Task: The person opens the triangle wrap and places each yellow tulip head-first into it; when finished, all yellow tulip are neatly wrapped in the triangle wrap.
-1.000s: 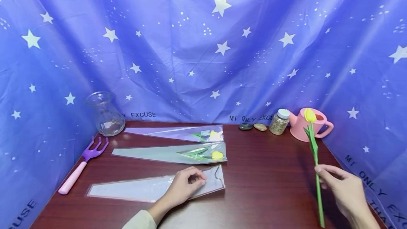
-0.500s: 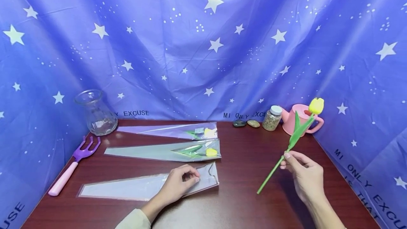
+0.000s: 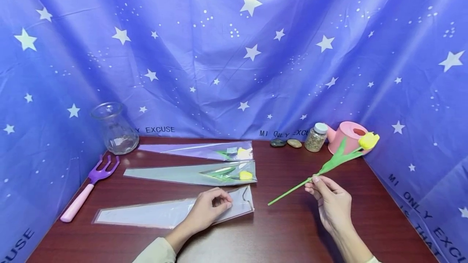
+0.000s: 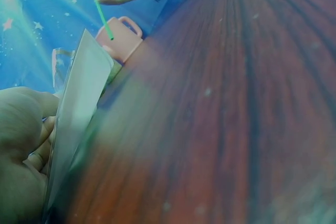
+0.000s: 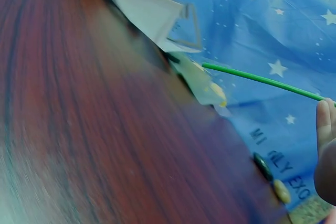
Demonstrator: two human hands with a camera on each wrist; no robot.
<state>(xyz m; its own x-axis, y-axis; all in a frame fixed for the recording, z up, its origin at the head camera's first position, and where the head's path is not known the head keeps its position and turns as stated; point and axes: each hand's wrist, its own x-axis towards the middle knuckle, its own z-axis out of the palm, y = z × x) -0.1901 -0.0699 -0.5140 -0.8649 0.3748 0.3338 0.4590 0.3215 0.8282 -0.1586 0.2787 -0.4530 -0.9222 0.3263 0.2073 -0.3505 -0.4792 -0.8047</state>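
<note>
In the head view my right hand point(image 3: 333, 206) pinches the green stem of a yellow artificial tulip point(image 3: 338, 159) between thumb and fingers. The tulip slants, its bloom up at the right and its bare stem end pointing left towards a clear flower sleeve with a whitish back point(image 3: 146, 214). My left hand point(image 3: 208, 208) lies over that sleeve and pinches it near its wide right end. In the left wrist view the sleeve point(image 4: 84, 87) stands tilted beside the curled fingers. The right wrist view shows the tulip stem point(image 5: 257, 80) crossing towards the sleeve's wide end point(image 5: 144, 11).
Behind lie a greenish sleeve point(image 3: 164, 175) and a purple sleeve point(image 3: 183, 149), each with a yellow tulip inside. At left are a glass vase point(image 3: 118, 133) and a purple hand fork point(image 3: 78, 202). Two stones point(image 3: 294, 143), a jar point(image 3: 316, 138) and a pink watering can point(image 3: 345, 135) stand back right.
My right hand has moved left with the tulip, which has swung from nearly upright to a slant with its stem end pointing left. My left hand has stayed on the sleeve.
</note>
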